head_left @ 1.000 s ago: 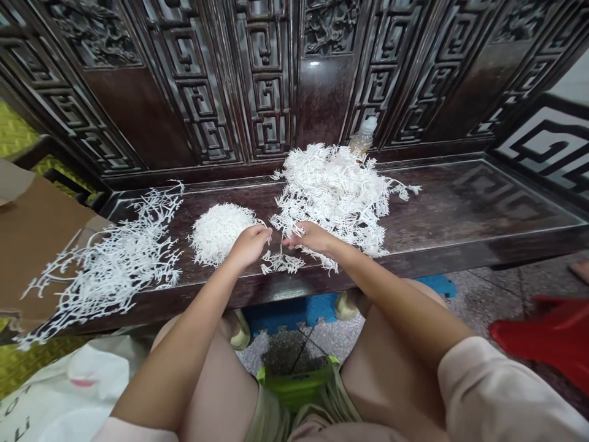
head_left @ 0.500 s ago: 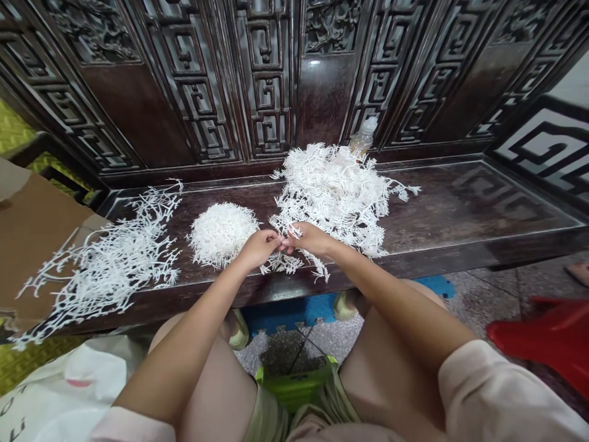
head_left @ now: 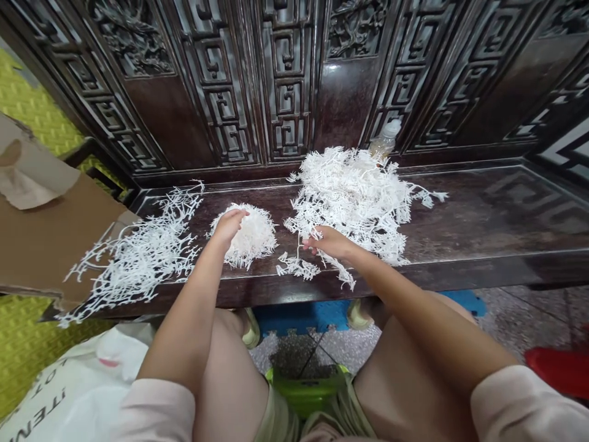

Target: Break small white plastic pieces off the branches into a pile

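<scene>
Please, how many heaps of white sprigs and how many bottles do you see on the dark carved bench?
Loose spread heap of white sprigs: 1
Round dense mound of white sprigs: 1
Large tangled heap of white sprigs: 1
Small clump of white sprigs: 1
Plastic bottle: 1
Total: 5

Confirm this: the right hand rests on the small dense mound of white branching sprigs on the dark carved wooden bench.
No: the head view shows the left hand resting on the small dense white mound on the dark carved wooden bench, not the right hand.

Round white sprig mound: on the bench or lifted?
On the bench: the round white sprig mound sits on the dark wooden bench, left hand resting on top.
</scene>
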Action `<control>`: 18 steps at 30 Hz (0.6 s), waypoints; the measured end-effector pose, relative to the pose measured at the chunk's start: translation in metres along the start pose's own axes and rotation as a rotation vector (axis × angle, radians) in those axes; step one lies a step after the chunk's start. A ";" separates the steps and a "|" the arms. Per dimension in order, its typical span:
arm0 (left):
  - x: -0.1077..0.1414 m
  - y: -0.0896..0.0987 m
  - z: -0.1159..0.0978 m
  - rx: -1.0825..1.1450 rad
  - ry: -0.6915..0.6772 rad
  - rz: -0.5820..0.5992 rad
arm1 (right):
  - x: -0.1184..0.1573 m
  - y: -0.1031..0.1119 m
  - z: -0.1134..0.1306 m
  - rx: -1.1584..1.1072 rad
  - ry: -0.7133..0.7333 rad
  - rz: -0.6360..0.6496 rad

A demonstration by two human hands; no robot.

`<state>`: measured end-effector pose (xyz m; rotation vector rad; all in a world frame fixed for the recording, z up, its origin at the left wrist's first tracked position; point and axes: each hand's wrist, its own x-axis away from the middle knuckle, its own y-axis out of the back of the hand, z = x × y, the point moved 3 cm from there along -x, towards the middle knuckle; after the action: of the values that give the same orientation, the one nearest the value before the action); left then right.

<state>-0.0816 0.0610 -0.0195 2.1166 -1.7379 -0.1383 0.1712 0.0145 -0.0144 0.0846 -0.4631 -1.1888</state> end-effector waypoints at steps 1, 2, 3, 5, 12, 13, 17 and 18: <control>-0.002 0.004 0.002 0.032 0.034 -0.017 | 0.000 0.000 0.000 -0.002 -0.003 -0.002; -0.003 0.006 0.003 0.059 0.055 -0.030 | -0.001 0.001 0.000 -0.004 -0.011 -0.007; -0.004 0.007 0.003 0.082 0.060 -0.041 | -0.001 0.001 0.000 -0.006 -0.022 -0.011; -0.004 0.009 0.001 0.118 0.043 -0.063 | -0.002 0.002 -0.002 -0.004 -0.047 -0.016; -0.002 0.013 -0.003 0.160 0.012 -0.123 | -0.003 0.003 -0.007 0.003 -0.087 -0.012; 0.000 0.011 -0.004 0.161 0.010 -0.097 | -0.003 0.002 -0.007 0.005 -0.077 -0.011; 0.020 -0.011 -0.021 0.073 -0.041 0.151 | -0.005 0.002 -0.004 -0.043 -0.020 -0.091; 0.027 -0.020 -0.026 0.039 -0.069 0.243 | -0.005 0.002 -0.002 -0.075 -0.005 -0.126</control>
<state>-0.0486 0.0440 0.0021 1.9280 -2.0369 -0.1104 0.1727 0.0196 -0.0170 0.0469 -0.4221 -1.3288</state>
